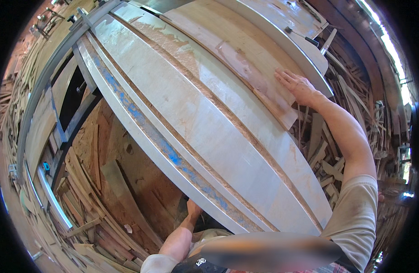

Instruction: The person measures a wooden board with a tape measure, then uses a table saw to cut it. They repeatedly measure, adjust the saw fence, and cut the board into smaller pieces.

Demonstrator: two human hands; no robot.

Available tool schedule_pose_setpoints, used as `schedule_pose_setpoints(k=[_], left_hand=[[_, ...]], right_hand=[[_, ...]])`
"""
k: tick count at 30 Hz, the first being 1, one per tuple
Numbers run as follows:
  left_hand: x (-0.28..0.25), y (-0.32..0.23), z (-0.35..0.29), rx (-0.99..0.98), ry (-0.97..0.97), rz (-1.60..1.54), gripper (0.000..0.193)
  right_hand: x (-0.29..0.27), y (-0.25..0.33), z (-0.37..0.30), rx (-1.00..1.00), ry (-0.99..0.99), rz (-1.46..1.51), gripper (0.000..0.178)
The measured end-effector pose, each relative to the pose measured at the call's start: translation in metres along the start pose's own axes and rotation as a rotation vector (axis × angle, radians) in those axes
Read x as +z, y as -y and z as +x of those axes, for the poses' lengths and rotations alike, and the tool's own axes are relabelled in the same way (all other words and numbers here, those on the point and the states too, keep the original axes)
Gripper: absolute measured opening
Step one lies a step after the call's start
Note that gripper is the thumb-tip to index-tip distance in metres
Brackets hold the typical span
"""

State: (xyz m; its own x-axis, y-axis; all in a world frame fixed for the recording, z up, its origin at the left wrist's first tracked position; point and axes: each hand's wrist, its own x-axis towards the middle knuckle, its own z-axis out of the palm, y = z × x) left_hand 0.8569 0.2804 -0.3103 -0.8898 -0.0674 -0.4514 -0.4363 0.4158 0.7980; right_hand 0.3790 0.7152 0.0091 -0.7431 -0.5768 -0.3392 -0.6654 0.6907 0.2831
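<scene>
A large pale metal machine table (pixel 173 95) with long sawdust-filled grooves runs from the upper left toward me. Over its far right part lies a light-brown wooden board (pixel 232 41), its near side pinkish with a rough edge. My right hand (pixel 300 86) rests flat on the right end of this board, fingers stretched out. Below the table's near edge is my left hand (pixel 193 209), down at my side. Its fingers are hidden by the table edge and dark shadow, so whether it holds anything does not show.
A long raised pale fence (pixel 282 36) borders the board's far side. A dark-handled lever (pixel 302 36) stands beyond it. A grey rail (pixel 32 104) curves along the left. Wood offcuts (pixel 328 168) pile up at the right, and more long strips (pixel 95 227) cover the floor at the lower left.
</scene>
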Motion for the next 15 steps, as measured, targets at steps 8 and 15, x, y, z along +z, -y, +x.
schedule_pose_setpoints(k=[8,15], left_hand=[[-0.201,-0.072,0.064,-0.436,-0.234,-0.672,0.039],[-0.291,-0.23,0.207,-0.127,-0.426,-0.559,0.095]], right_hand=[[-0.005,0.002,-0.001,-0.01,0.015,0.005,0.115],[-0.006,-0.003,0.001,-0.012,0.01,-0.023,0.107]])
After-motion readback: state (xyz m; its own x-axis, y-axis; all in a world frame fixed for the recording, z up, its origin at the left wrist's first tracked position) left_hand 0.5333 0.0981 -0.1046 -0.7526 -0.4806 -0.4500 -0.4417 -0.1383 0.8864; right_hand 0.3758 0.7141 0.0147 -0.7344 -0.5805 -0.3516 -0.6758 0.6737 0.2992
